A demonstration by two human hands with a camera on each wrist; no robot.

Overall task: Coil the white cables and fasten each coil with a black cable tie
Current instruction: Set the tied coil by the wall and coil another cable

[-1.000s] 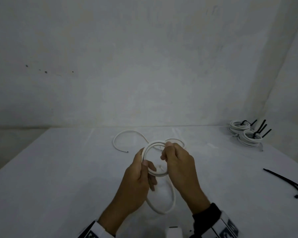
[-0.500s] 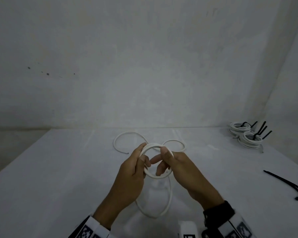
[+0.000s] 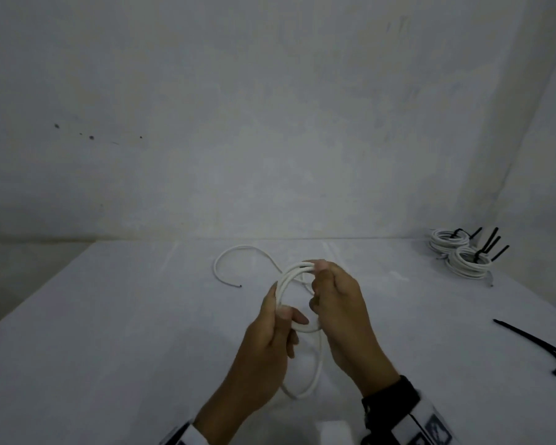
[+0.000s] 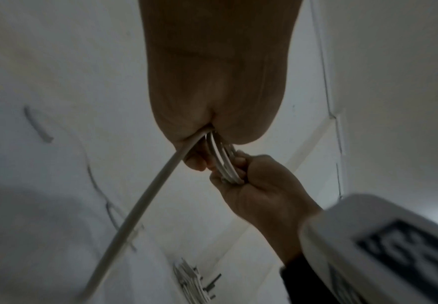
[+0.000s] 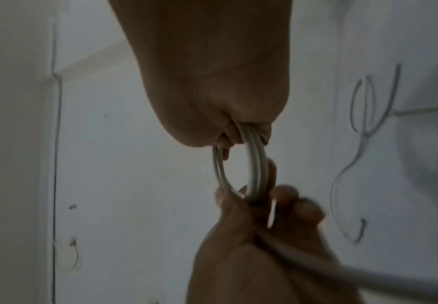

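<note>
- The white cable (image 3: pixel 294 277) is up off the table (image 3: pixel 109 332), wound into a small coil of a few turns and held upright between both hands, right over the middle of the tabletop.
- Left hand (image 3: pixel 270 335) has the coil's left and lower side, thumb lying along the strands and fingers curled round them from behind; the left wrist view shows the strands running out of its closed grip.
- Right hand (image 3: pixel 337 303) pinches the top of the coil, thumb and fingertips clamped on the strands, other fingers curled in by the right side.
- One loose loop of the same cable hangs down below the hands onto the table, near the wrists.
- The free tail (image 3: pixel 228 264) curves away on the far side and lies flat, its cut end pointing toward the left.
- Off at the far right corner sit the finished coils (image 3: pixel 463 255), stacked close together (black tie ends sticking up from them).
- Nearer, at the right edge, the spare black cable ties (image 3: pixel 540 345) lie flat, well apart from the hands.
- Plain pale wall (image 3: pixel 270 123) behind it all, with a few dark specks on the left.
</note>
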